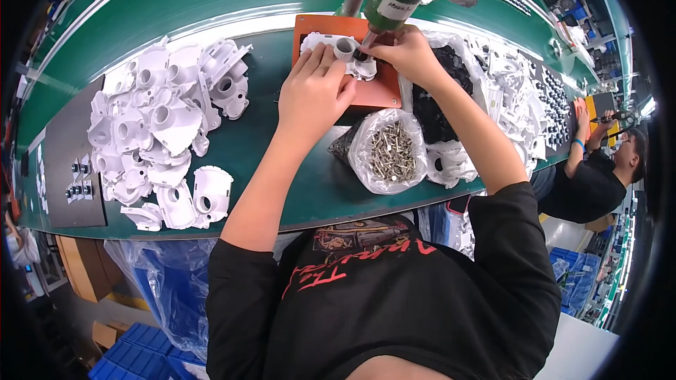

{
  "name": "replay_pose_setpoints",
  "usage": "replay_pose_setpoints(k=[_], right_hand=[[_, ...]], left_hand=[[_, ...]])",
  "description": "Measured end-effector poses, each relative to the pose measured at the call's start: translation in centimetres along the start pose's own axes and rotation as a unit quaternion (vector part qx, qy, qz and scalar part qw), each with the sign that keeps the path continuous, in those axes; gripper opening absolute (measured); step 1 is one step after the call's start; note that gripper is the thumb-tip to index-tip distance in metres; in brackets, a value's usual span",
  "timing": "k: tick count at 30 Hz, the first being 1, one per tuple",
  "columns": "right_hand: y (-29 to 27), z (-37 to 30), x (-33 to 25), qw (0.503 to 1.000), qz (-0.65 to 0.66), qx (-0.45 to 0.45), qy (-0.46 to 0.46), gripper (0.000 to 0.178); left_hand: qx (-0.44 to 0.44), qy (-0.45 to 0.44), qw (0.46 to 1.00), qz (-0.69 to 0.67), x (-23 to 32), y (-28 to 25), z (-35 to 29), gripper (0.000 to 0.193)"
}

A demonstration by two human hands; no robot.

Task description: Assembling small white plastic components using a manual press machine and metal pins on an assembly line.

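Note:
A white plastic housing (344,48) with a round tube lies on an orange fixture plate (386,91) under a green bench press (391,0). My left hand (313,88) holds the housing from its left side, fingers stretched over its top and thumb apart. A small black piece (360,55) sits at the housing, right of the tube. My right hand (408,55) reaches in from the right beside the press's spindle, with its thumb and fingers pinched close to the black piece. What lies between those fingertips is hidden.
White housings (158,123) are heaped on the left of the green bench. A clear bag of screws (391,153) stands near the front edge. Black parts (431,116) and more white parts (503,91) lie to the right. Another person (591,176) works at far right.

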State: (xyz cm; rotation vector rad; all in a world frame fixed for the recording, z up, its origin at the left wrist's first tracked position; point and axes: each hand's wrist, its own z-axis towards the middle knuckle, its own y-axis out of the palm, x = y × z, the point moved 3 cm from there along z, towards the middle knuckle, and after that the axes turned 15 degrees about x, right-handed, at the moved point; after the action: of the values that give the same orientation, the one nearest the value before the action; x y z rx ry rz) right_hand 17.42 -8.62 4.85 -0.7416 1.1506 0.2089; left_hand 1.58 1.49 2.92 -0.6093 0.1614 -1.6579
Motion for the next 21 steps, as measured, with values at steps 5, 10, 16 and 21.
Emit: replay_pose_setpoints(k=[5,10,16,21], right_hand=[[0.1,-0.5,-0.4,0.999,-0.013,0.023,-0.023,0.025],[-0.6,-1.4,-1.8,0.999,-0.04,-0.023,0.001,0.021],[-0.9,-3.3,-2.4,0.933,-0.21,-0.021,-0.292,0.03],[-0.4,-4.9,-2.8,0.896,-0.286,0.0,-0.339,0.033]], left_hand=[[-0.002,0.0,1.0,0.006,0.0,0.1,-0.1,0.03],[-0.001,-0.003,1.0,0.008,-0.1,0.0,-0.2,0.03],[-0.009,-0.002,1.0,0.008,-0.1,0.1,-0.2,0.03],[-0.014,0.003,1.0,0.021,0.1,0.1,-0.1,0.03]])
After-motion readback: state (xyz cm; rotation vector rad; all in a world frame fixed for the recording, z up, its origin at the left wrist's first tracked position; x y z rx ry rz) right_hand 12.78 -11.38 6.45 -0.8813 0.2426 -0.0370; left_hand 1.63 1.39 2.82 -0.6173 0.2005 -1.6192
